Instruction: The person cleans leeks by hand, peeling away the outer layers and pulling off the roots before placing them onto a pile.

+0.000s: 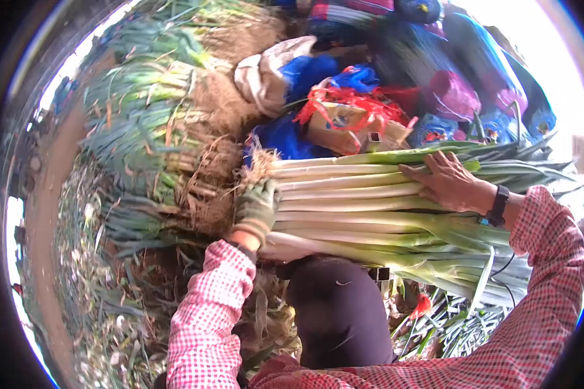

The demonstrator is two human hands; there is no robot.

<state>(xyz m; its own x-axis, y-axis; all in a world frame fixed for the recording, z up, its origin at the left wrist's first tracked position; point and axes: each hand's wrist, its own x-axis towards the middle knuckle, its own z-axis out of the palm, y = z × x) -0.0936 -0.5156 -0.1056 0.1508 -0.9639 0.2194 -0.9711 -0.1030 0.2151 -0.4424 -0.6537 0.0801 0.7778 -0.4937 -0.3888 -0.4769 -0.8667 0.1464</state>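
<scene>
Left grip (256, 211), gloved: at the root ends of the leeks (350, 204); whether closed, cannot tell. Right grip (449, 183), bare: wide, fingers spread on top of the row. Position of row: crosswise, just beyond the dark-clad knee (337, 305). Beyond: one cardboard box (334, 133), red strips (350, 104) over it, apparently plastic.
</scene>
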